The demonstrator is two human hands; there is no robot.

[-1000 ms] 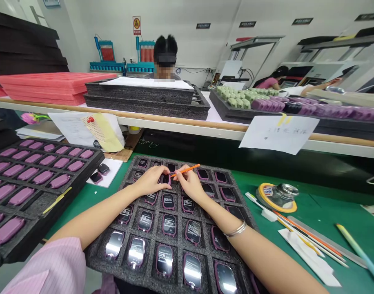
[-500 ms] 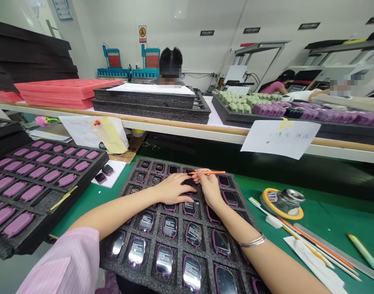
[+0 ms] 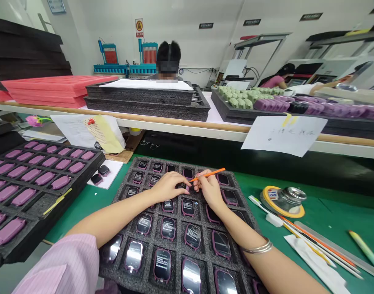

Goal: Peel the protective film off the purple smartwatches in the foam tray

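Note:
A black foam tray lies in front of me, its pockets holding several purple-framed smartwatches with dark screens, many showing white text. Toward the tray's far half, my left hand has its thumb and index finger around a smartwatch, which they partly hide. My right hand pinches a thin orange stick, its lower tip pointing left at that watch. Whether the tip touches the watch, I cannot tell.
Left stands another foam tray of purple cases; two watches lie on white paper beside it. A glass jar, brush and several sticks lie right. A shelf with foam trays crosses ahead; a person sits beyond.
My left hand's fingers have drawn in from lying spread over the tray to close around the watch. The orange stick tilts more steeply, tip lower. The view has shifted slightly.

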